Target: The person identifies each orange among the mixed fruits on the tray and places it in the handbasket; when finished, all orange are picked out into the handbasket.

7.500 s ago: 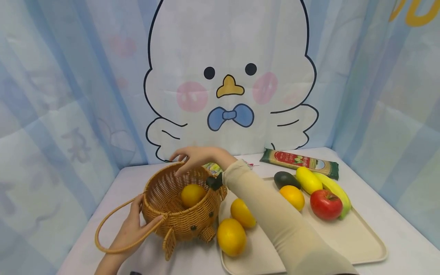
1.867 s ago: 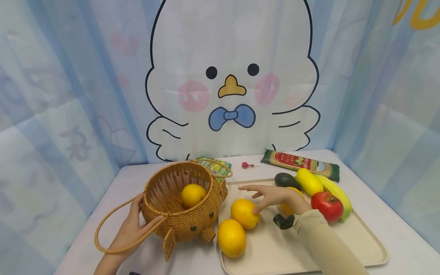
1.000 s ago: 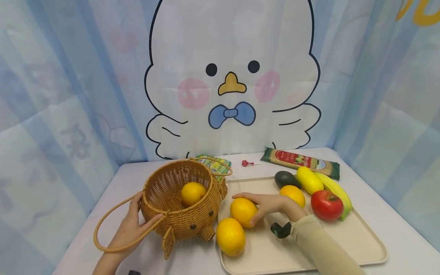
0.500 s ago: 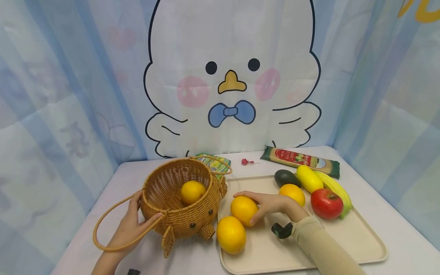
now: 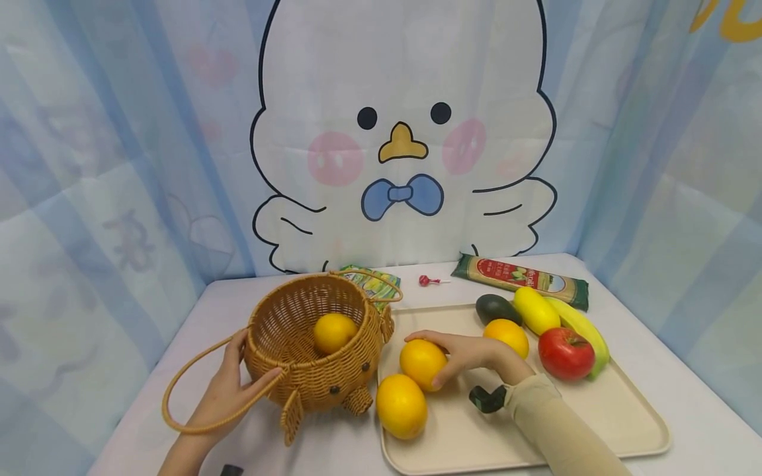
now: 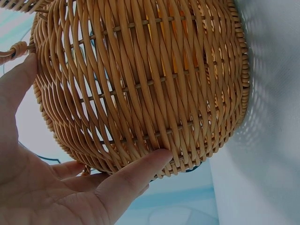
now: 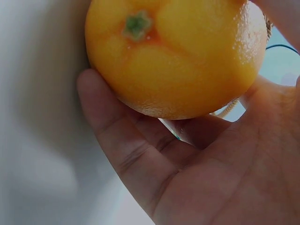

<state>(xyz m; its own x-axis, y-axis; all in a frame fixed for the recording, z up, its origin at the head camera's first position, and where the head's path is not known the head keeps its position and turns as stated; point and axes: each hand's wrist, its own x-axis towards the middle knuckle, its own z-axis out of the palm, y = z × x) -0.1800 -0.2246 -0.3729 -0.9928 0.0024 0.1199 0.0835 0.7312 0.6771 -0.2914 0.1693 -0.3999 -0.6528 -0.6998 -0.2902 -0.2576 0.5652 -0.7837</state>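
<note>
A glossy, round orange fruit [image 5: 421, 365] sat at the left part of a cream, flat rectangular tray [image 5: 458, 439], with the thumb and fingers of the right hand [image 5: 470, 350] clasped about it. The work looked only partly done: a matching fruit [image 5: 335, 333] lay inside the brown wicker basket with an animal face [image 5: 315, 380], while the clasped one was not yet off the tray. A second glossy orange fruit [image 5: 401, 406] stood just beside it, nearer the person, and a third [image 5: 507, 337] lay farther right, both untouched. The left hand [image 5: 221, 395], apart from the right, held the basket's side between thumb and fingers. The basket's woven wall stood between the clasped fruit and the hollow, the likeliest obstacle. Around the third fruit were a dark green oval avocado [image 5: 497, 310], a yellow oblong fruit [image 5: 536, 311], a yellow-green curved banana [image 5: 582, 327] and a shiny red apple [image 5: 565, 354]. Beyond the tray lay a long green-and-red pasta packet [image 5: 518, 274], a small red lollipop [image 5: 424, 280] and, partly behind the basket, a green-and-yellow printed packet [image 5: 378, 287].
</note>
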